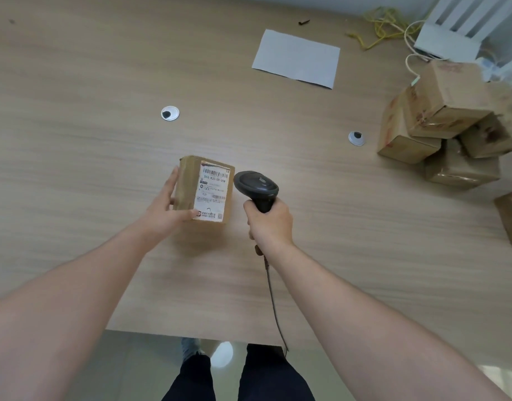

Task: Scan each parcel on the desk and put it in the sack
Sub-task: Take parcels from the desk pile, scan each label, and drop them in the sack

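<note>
Forearms reach in from 6 o'clock over the desk (pixel 75 140). Left hand (pixel 165 209) grips a parcel (pixel 188 189) at centre, label (pixel 212 192) facing up, thumb on its near edge. Right hand (pixel 270 224) is clenched round a scanner (pixel 256 185) just right of the parcel, cord (pixel 273 299) trailing to 6. More boxes (pixel 439 125) are piled at 3 o'clock, paper (pixel 296 57) at 12, two grommets (pixel 170 113) mid-desk.
</note>
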The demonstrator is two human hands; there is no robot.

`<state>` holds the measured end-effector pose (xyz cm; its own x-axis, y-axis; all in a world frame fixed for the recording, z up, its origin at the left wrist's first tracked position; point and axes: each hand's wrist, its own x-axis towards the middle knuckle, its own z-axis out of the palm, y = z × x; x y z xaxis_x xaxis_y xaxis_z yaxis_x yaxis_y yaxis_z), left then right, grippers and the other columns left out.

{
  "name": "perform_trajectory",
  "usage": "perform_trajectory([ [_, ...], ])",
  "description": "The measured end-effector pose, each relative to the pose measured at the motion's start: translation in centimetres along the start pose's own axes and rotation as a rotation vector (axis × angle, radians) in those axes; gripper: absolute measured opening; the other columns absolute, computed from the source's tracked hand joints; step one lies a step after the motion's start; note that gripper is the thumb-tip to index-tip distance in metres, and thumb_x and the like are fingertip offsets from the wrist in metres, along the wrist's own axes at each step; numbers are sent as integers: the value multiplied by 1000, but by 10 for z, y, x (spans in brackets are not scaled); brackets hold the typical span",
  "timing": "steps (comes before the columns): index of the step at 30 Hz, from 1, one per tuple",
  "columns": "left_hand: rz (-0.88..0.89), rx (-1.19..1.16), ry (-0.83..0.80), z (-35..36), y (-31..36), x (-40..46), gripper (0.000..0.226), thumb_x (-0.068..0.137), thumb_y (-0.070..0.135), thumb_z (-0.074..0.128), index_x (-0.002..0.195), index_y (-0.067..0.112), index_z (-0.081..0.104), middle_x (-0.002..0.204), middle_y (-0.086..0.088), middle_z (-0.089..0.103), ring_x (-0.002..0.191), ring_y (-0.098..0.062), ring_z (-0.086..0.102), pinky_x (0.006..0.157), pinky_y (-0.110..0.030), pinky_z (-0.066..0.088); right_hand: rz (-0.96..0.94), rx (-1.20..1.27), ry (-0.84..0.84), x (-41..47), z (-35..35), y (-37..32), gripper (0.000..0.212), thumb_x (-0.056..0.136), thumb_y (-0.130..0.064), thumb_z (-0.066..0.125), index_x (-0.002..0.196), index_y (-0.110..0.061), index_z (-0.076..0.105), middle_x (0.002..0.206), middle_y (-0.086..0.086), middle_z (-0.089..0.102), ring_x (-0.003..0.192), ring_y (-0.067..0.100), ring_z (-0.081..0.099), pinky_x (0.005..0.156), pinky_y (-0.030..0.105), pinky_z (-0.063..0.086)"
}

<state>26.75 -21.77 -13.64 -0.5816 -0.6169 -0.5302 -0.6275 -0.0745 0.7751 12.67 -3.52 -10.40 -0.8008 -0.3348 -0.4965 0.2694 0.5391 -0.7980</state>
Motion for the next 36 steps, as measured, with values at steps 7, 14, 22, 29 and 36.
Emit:
perform_trajectory([
  [7, -17, -63, -38, 1, -17, 15, 124, 62, 39, 86, 145, 78, 4, 155, -5, 43, 142, -25, 46, 112, -50, 46, 9, 69, -52, -15, 14, -20, 12, 88, -33, 68, 83, -23, 66, 70, -3, 67, 63, 23, 65, 68, 44, 62],
  [14, 0, -27, -68, -2, -36, 26, 115, 60, 52, 80, 133, 87, -3, 159, -2, 39, 145, -25, 44, 120, -55, 36, 7, 30, -22, -25, 13, -21, 19, 82, -39, 67, 72, -23, 65, 62, -5, 65, 61, 24, 62, 73, 53, 65],
  [22, -60, 8, -79, 1, -23, 24, 121, 61, 43, 83, 133, 87, -4, 157, -5, 44, 141, -27, 48, 118, -52, 38, 4, -2, 10, -40, 1, -21, 21, 84, -39, 67, 72, -23, 63, 62, -5, 63, 58, 23, 62, 60, 40, 59],
  [29, -222, 11, -179, 8, -2, 8, 89, 95, 7, 62, 163, 42, 17, 142, -6, 54, 119, -27, 57, 95, -37, 47, 7, -26, 50, -34, -6, -13, 19, 86, -39, 68, 78, -22, 64, 70, -2, 68, 63, 24, 67, 67, 43, 63],
  [36, -53, 306, -81, 27, 1, 7, 85, 88, 25, 63, 163, 24, 22, 148, -1, 56, 130, -26, 55, 110, -40, 43, 15, -66, 81, -13, -11, -3, 17, 85, -40, 68, 78, -24, 63, 72, -3, 69, 72, 28, 72, 74, 48, 65],
])
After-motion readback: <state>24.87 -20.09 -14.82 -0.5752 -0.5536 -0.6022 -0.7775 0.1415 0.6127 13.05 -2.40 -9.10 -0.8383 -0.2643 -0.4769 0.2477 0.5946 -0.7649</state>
